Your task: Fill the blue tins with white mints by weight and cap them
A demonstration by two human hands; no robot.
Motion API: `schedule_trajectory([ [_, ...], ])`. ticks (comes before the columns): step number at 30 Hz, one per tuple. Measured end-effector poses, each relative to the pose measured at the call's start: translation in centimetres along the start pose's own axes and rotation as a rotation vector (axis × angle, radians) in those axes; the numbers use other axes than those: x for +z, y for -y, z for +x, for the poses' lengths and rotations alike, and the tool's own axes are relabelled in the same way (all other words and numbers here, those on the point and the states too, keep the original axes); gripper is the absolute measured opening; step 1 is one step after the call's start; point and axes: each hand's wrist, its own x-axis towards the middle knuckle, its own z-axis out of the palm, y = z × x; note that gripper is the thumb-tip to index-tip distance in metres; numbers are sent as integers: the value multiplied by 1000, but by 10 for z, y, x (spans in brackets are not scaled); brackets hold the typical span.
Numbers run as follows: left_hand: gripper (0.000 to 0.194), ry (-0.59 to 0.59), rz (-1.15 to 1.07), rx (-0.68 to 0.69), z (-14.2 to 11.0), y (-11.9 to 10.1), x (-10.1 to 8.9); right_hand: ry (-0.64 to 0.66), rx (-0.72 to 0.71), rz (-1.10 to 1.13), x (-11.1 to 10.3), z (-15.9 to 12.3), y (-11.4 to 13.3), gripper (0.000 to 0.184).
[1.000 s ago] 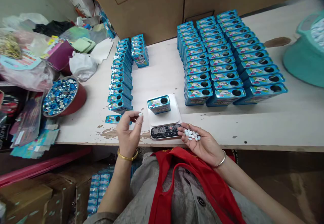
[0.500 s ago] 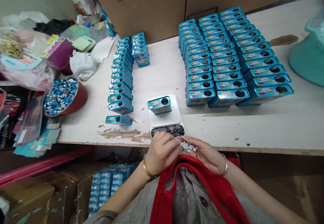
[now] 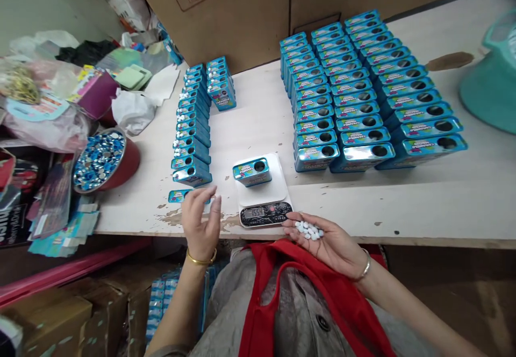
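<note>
Sweets [image 3: 308,231] — likely light, hard, slippery; best pinched singly. Right hand [image 3: 331,243]: open, cupped beneath. Left hand [image 3: 200,225] — loosely open, near scale [image 3: 262,194].

Bench [image 3: 258,120] pale and evenly bright, light seemingly from overhead, source outside view. White glare on front middle tin [image 3: 358,152], right half of frame; soft shadow at its foot. Sparkle off blue pieces [image 3: 100,158], left. Dim under bench. Teal tub [image 3: 489,85] stretched at right edge; top right corner blurred.
</note>
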Motion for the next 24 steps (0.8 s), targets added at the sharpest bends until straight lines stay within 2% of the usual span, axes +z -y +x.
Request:
schedule_trajectory([
  [2,20,4,19,-15,7,8,-3,-15,-18,12,-2,0,3,24],
  [4,20,57,30,15,15,10,-2,-15,-27,16,1,1,4,24],
  [9,17,206,69,92,41,5,16,8,-38,6,9,2,3,22],
  [12,11,299,78,92,56,2,23,13,-55,0,11,2,2,21],
  [16,15,321,-27,81,61,-18,24,37,-52,11,17,5,3,22],
  [19,15,457,-68,259,56,-42,24,124,-45,44,26,9,4,25],
  [21,30,551,-23,355,55,-50,24,182,-52,71,32,11,5,25],
  [23,57,558,84,340,61,-46,24,176,-56,90,34,13,5,21],
  [24,64,560,143,310,66,-39,24,145,-56,95,34,14,6,19],
])
